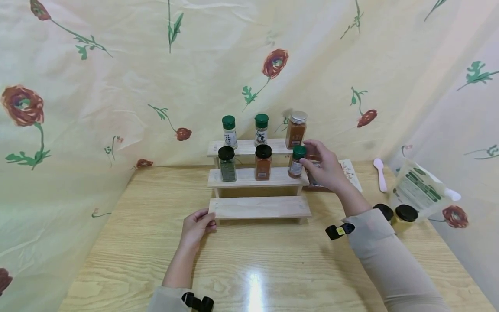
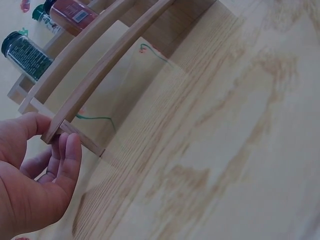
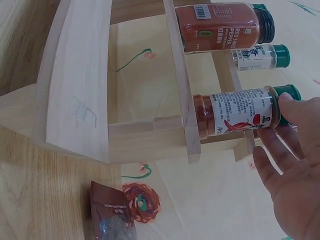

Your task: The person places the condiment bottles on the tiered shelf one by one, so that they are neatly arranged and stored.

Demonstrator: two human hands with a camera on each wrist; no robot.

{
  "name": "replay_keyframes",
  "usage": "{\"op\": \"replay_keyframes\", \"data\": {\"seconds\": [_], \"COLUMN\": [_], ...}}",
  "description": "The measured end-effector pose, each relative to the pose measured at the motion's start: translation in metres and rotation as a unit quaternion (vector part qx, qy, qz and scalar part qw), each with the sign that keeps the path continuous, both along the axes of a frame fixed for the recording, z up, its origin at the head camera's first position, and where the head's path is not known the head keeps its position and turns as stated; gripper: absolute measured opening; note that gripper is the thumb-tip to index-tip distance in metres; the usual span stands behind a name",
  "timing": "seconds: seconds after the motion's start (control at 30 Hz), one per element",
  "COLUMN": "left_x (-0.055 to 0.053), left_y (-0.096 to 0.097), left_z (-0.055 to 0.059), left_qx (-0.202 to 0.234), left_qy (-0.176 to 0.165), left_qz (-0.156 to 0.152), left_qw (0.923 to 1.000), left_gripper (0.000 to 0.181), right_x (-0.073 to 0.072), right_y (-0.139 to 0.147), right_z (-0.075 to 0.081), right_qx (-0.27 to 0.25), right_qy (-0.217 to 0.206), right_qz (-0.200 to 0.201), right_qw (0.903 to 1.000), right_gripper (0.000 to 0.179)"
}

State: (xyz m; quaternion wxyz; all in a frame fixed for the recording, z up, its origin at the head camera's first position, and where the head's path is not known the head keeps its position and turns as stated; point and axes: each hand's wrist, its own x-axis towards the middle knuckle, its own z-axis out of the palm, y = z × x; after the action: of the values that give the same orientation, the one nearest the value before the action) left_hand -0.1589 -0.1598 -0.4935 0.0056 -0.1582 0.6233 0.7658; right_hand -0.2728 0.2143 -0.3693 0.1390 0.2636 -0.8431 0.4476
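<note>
A three-step wooden spice rack (image 1: 259, 208) stands on the table near the back. My left hand (image 1: 197, 227) grips the left end of its lowest step, thumb above and fingers curled underneath, as the left wrist view shows. At the right end of the middle step, my right hand (image 1: 325, 167) pinches a green-capped spice jar (image 3: 240, 111) near its cap. This jar has a white label with red chilies and stands upright on the step. Beside it on that step are a black-capped jar of red pepper (image 1: 263, 162) and a black-capped jar of green herbs (image 1: 228, 164).
The top step bears two green-capped shakers (image 1: 230, 132) and a silver-capped jar (image 1: 296, 130). Right of the rack lies a brown packet (image 3: 112, 212). Farther right are a pink spoon (image 1: 380, 175), a white pouch (image 1: 419, 188) and two black-capped jars (image 1: 405, 214) near my right sleeve.
</note>
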Motion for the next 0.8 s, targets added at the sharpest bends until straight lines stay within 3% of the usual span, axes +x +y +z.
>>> {"op": "replay_keyframes", "data": {"seconds": [0.3,0.53,0.8], "left_x": [-0.002,-0.002,-0.001], "left_y": [-0.001,-0.001,-0.001], "left_z": [0.001,0.002,0.001], "left_qx": [-0.002,0.0,-0.003], "left_qy": [-0.008,-0.01,-0.01], "left_qz": [-0.003,-0.003,-0.005], "left_qw": [1.0,0.9999,0.9999], "left_gripper": [0.035,0.036,0.035], "right_x": [0.005,0.015,0.032], "right_y": [0.007,0.024,0.05], "right_z": [0.0,-0.005,-0.019], "right_qx": [0.001,0.033,0.062], "right_qy": [0.005,0.03,0.032], "right_qz": [-0.004,-0.032,-0.033], "right_qw": [1.0,0.9985,0.997], "right_gripper": [0.056,0.046,0.035]}}
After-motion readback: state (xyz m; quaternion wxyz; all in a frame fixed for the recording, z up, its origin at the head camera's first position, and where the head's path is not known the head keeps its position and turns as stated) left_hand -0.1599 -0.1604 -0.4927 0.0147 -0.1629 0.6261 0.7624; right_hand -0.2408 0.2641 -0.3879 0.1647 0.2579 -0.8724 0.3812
